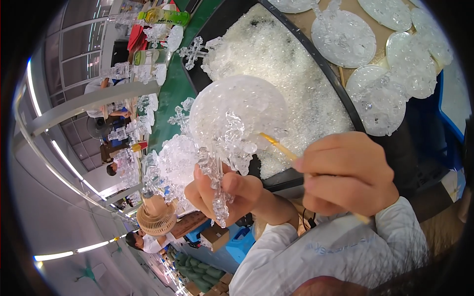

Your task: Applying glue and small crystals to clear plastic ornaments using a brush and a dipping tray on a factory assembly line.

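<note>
A clear, glassy figurine [213, 175] with a wide round base [242, 101] is held in my left hand [224, 191]. My fingers are closed round its narrow ornate part, and the disc faces up over the tray. My right hand [348, 170] pinches a thin wooden paintbrush [282, 148]. The brush's yellowish tip lies at the edge of the disc; whether it touches cannot be made out. Beneath the disc, a black tray [316, 52] holds a heap of clear, sparkling granules [311, 103].
Several round clear pieces [343, 39] lie on a brown board at the upper right. More clear ornaments [175, 163] crowd the green table [170, 106] on the left, one with a cross [193, 52]. A tan fan [156, 213], a blue bin [449, 111] and other people are around.
</note>
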Motion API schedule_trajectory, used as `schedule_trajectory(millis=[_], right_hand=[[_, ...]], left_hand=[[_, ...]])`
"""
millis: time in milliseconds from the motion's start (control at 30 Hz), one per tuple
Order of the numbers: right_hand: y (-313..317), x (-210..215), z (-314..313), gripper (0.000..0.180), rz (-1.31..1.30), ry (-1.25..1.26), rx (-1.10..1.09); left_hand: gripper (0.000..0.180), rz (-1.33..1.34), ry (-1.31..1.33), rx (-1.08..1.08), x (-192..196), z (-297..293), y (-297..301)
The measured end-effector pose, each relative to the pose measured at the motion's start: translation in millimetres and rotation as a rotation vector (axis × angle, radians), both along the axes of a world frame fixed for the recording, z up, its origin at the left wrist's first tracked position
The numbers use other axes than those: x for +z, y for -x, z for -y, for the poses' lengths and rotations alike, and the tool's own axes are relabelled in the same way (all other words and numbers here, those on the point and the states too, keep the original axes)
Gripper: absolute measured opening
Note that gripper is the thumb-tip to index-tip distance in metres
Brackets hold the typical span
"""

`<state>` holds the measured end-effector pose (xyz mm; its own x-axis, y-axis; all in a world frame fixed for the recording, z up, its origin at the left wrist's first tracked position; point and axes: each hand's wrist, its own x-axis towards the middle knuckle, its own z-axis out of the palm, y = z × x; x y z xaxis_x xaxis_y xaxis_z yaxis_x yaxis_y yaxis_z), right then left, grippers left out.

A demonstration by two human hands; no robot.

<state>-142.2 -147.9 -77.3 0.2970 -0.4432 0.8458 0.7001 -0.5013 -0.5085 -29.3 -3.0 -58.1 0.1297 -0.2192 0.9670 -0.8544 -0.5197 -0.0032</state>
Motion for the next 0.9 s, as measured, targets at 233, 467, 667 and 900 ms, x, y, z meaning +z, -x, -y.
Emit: schedule_trajectory(millis=[233, 467, 667, 900], right_hand=[[-3, 4, -7, 0.019, 0.026, -0.066, -0.145], [-7, 0, -8, 0.018, 0.044, -0.011, -0.213], [-1, -8, -5, 0.019, 0.036, 0.137, 0.112], [5, -10, -5, 0.018, -0.054, 0.114, 0.114]], left_hand=[[0.038, -0.002, -0.002, -0.022, 1, 1, 1], [0.038, 0.003, 0.012, 0.002, 0, 4, 2], [0.039, 0.012, 0.043, 0.028, -3, -2, 1], [0.046, 0.028, 0.026, 0.11, -6, -4, 3]])
